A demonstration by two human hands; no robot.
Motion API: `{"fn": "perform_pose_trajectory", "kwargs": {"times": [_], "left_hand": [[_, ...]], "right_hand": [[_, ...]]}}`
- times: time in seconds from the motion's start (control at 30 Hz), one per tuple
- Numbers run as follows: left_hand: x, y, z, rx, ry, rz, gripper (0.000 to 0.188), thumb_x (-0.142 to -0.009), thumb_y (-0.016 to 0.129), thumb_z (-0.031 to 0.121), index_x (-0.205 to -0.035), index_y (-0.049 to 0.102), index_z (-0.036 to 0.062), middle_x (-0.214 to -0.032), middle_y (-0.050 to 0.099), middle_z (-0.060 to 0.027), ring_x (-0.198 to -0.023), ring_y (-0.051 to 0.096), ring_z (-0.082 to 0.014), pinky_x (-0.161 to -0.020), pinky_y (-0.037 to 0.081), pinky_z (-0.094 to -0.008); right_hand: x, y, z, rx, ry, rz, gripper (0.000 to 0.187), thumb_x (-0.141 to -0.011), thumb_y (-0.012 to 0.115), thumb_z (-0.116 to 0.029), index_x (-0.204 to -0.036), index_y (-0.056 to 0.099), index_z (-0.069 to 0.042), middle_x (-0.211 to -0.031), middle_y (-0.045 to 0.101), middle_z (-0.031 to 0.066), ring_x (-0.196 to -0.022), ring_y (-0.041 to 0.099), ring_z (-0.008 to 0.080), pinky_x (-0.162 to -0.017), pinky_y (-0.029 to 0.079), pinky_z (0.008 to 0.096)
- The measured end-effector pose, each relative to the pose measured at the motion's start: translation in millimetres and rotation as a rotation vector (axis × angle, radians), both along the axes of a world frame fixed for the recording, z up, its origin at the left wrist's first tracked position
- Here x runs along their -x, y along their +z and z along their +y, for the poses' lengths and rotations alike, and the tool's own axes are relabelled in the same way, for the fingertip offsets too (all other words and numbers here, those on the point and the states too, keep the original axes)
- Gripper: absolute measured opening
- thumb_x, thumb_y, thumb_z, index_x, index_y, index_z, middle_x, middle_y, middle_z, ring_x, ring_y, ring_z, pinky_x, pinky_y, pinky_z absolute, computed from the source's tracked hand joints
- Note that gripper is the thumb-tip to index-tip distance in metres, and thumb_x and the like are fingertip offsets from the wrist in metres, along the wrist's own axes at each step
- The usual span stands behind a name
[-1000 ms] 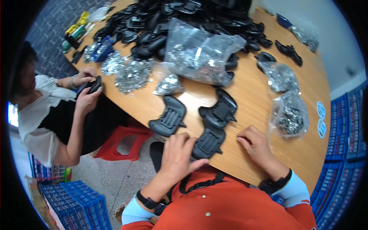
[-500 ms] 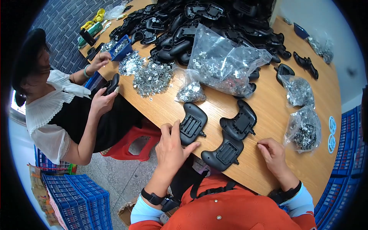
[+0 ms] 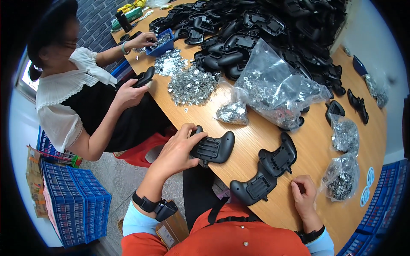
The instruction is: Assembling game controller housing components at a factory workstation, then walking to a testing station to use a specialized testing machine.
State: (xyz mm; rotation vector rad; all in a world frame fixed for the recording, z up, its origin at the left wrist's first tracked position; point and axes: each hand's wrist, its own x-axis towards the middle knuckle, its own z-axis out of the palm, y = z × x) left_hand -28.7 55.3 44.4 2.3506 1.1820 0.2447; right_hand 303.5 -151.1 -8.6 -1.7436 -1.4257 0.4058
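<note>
so compared with half a second ago the black plastic controller shell with ribbed battery slots [image 3: 214,147] has been turned clockwise, and its little knob now points back toward the person instead of off to the right. it's at the near edge of the light wood-grain table [image 3: 265,128], though can't tell if it's resting there or slightly lifted. the person's left hand [image 3: 175,150] was only at its side before, now it's wrapped round the shell's left end, fingers over the far side and thumb on the near side, spread just about as wide as that end. the right hand [image 3: 303,196] sits at the table edge with fingers curled and thumb near the index finger, can't tell if there's something tiny pinched in there

also changed: a co-worker's hand [image 3: 147,39] has gone from beside the small blue plastic bin [image 3: 160,45] to reaching into it, while their other hand [image 3: 129,94] holds a dark shell [image 3: 144,78]

as for clutter, two more black shells [image 3: 255,187] lie touching between the person's hands. farther in, a big clear plastic bag of metal bits [image 3: 277,85] blocks part of the huge heap of black shells [image 3: 256,23], with a smaller clear bag [image 3: 232,112] and a loose pile of shiny metal pieces [image 3: 193,88] to its left. two clear bags [image 3: 341,179] sit beyond the right hand
</note>
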Motion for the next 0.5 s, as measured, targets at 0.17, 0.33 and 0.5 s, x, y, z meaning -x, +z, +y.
{"fn": "perform_pose_trajectory", "kwargs": {"times": [0.17,0.33,0.5], "left_hand": [[1,1,8,-0.006,-0.048,0.02,0.068,-0.06,0.074,0.005,-0.125,0.055,0.0136,-0.123,0.045,-0.0131,-0.114,0.049,-0.0327,-0.094,0.043,-0.0382],[-1,-1,10,-0.031,-0.043,0.035,0.07,-0.059,0.073,0.004,-0.125,0.056,0.015,-0.125,0.044,-0.0126,-0.117,0.046,-0.0316,-0.096,0.04,-0.0375],[1,-4,15,-0.015,-0.052,-0.007,0.07,-0.058,0.072,0.003,-0.125,0.057,0.0155,-0.126,0.044,-0.0123,-0.119,0.044,-0.0317,-0.098,0.039,-0.0381]], "right_hand": [[-1,-3,1,-0.012,0.0,0.042,0.009,-0.078,0.065,0.002,-0.082,0.058,-0.001,-0.076,0.056,0.0076,-0.061,0.051,0.0154,-0.054,0.04,0.0248],[-2,-4,-4,0.059,-0.015,0.114,0.008,-0.08,0.063,0.003,-0.084,0.057,-0.002,-0.081,0.054,0.0046,-0.066,0.049,0.0098,-0.057,0.038,0.0222],[-3,-7,-3,0.03,-0.006,0.122,0.008,-0.081,0.063,0.003,-0.084,0.057,-0.002,-0.081,0.053,0.0045,-0.065,0.048,0.0093,-0.057,0.038,0.0216]]}}
